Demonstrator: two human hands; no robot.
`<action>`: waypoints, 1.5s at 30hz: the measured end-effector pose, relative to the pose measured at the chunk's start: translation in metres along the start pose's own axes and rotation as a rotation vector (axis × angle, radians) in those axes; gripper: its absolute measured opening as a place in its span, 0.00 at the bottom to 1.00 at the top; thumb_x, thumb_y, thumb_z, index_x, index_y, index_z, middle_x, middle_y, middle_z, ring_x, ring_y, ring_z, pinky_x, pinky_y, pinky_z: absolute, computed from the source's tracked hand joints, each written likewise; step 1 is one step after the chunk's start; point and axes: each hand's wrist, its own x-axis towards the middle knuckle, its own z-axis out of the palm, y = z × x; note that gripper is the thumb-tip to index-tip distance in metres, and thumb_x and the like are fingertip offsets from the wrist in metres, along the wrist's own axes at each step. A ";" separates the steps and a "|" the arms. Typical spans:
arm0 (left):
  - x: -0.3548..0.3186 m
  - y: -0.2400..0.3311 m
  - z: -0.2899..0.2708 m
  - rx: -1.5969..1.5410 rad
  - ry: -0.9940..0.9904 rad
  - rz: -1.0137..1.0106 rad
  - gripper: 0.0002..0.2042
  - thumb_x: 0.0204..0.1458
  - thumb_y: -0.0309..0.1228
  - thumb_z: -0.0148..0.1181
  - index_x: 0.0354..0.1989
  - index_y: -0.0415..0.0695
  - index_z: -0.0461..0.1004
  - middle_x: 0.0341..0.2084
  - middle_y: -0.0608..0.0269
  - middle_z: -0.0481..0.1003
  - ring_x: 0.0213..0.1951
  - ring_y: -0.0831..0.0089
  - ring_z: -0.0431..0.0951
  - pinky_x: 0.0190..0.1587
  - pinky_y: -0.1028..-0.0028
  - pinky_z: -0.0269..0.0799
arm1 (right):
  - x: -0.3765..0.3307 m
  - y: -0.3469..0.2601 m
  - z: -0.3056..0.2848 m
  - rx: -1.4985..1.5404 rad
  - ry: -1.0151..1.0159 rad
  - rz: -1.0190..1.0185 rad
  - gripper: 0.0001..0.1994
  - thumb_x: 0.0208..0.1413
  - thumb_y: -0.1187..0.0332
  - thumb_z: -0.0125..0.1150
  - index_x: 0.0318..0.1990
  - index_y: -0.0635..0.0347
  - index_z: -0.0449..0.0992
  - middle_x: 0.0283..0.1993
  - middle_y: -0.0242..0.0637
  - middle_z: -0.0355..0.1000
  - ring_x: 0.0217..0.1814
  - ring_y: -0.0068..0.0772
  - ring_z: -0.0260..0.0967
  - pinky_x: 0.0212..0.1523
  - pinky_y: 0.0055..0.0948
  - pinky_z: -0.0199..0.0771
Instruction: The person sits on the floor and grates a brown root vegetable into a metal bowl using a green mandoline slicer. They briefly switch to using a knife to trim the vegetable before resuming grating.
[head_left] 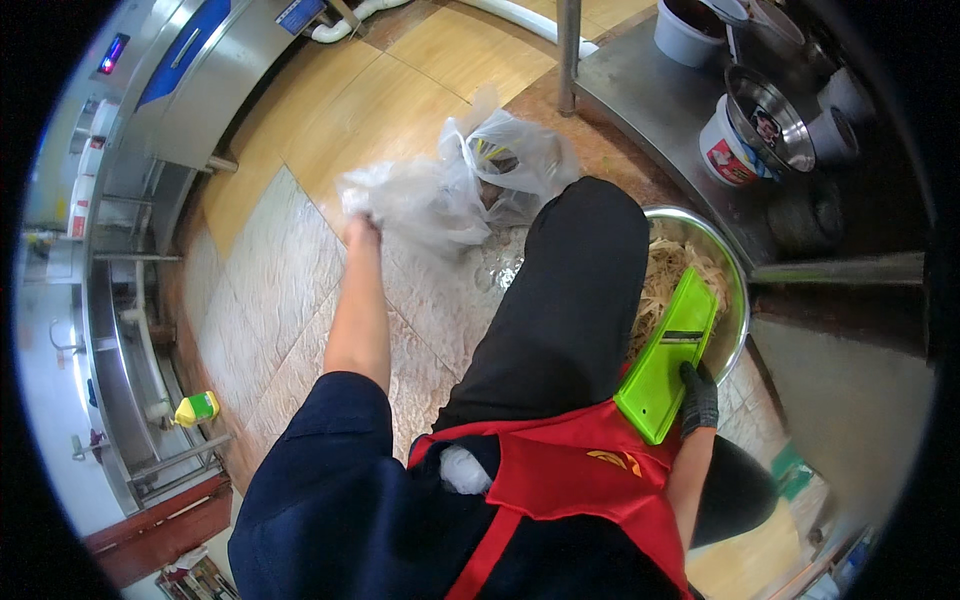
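My left hand (362,228) reaches out to the left, blurred, closed on one end of a clear plastic bag (425,205). The bag stretches right along the floor, and dark contents with some yellow show through its far end. My right hand (699,398), in a dark glove, grips the side of a green vegetable slicer (663,365). The slicer is tilted, its upper end over a steel bowl (740,290) and its lower end by my red apron. Pale shredded strips (660,270) fill much of the bowl, partly hidden by my knee and the slicer.
A low steel shelf (640,85) at the right holds white tubs (722,145) and a steel basin (770,120). My black-trousered leg (570,290) lies between bag and bowl. A yellow-green jug (196,408) is at the left, near steel counter legs. The tiled floor looks wet.
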 end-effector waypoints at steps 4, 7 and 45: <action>-0.083 0.068 0.102 0.267 -0.315 0.362 0.11 0.45 0.22 0.55 0.39 0.37 0.75 0.29 0.58 0.75 0.33 0.66 0.75 0.32 0.68 0.71 | -0.003 0.003 -0.006 0.080 0.004 -0.005 0.26 0.56 0.66 0.61 0.61 0.66 0.67 0.54 0.43 0.72 0.52 0.36 0.70 0.52 0.31 0.71; -0.091 0.163 0.142 0.967 -0.304 0.837 0.12 0.49 0.31 0.55 0.38 0.40 0.77 0.29 0.59 0.77 0.32 0.69 0.75 0.32 0.69 0.70 | 0.001 -0.001 0.016 0.121 -0.084 -0.032 0.24 0.57 0.65 0.59 0.60 0.66 0.67 0.53 0.44 0.72 0.52 0.37 0.70 0.53 0.32 0.71; -0.975 -0.296 0.168 0.973 -2.149 -0.589 0.26 0.50 0.23 0.60 0.58 0.35 0.62 0.45 0.49 0.70 0.41 0.65 0.73 0.40 0.67 0.73 | 0.038 0.035 0.030 -0.243 0.279 -0.184 0.33 0.50 0.64 0.49 0.61 0.80 0.54 0.43 0.63 0.73 0.45 0.56 0.74 0.45 0.48 0.73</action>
